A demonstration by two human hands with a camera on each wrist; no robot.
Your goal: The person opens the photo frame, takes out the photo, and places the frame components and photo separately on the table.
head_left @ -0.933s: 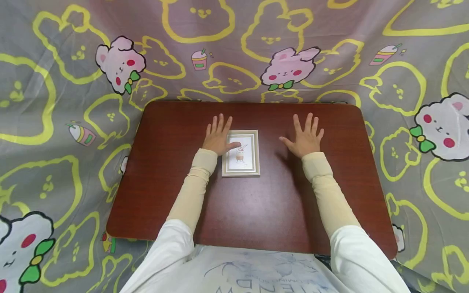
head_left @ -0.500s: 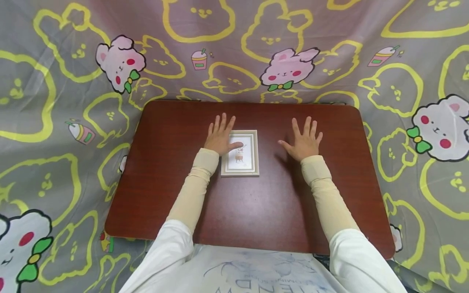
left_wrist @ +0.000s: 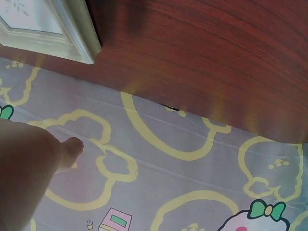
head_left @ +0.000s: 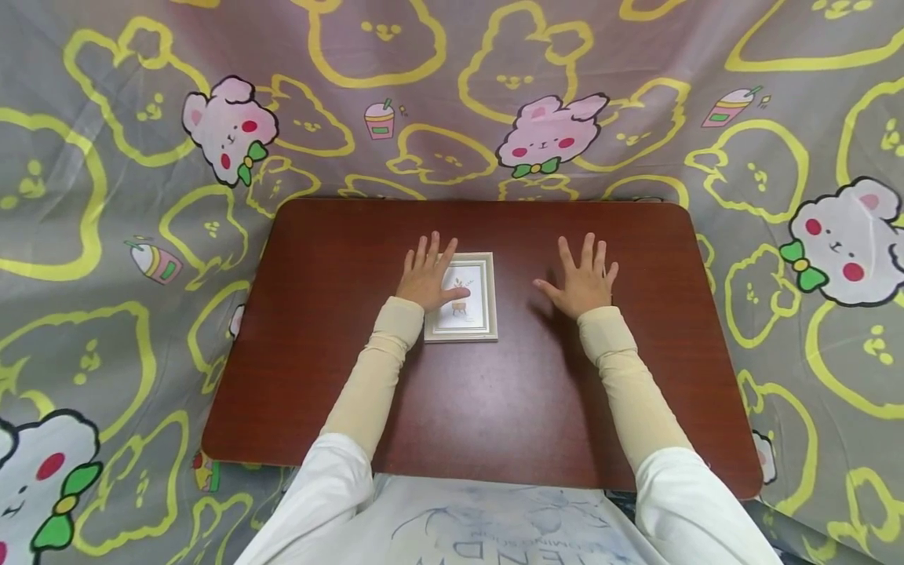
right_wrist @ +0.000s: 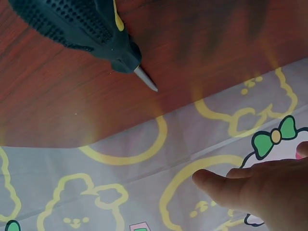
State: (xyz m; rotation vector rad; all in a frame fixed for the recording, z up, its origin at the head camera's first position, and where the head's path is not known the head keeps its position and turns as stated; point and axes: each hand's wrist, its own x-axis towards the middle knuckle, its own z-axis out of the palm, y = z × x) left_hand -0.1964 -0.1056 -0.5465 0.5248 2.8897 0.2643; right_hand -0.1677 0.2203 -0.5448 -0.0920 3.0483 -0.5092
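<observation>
Both arms (head_left: 366, 383) (head_left: 641, 396) stretch forward, fingers (head_left: 431, 253) (head_left: 588, 253) spread apart.

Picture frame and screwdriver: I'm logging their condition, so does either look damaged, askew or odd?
Nothing stands out. The picture frame lies flat, roughly square to the table, with no visible damage, though the left hand covers part. The screwdriver looks sound too, its handle partly out of view.

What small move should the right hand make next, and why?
Probably lower the right hand and curl it round the screwdriver: the right wrist view shows that tool lying ungripped on the table, and the head view shows the hand spread and holding nothing.
</observation>
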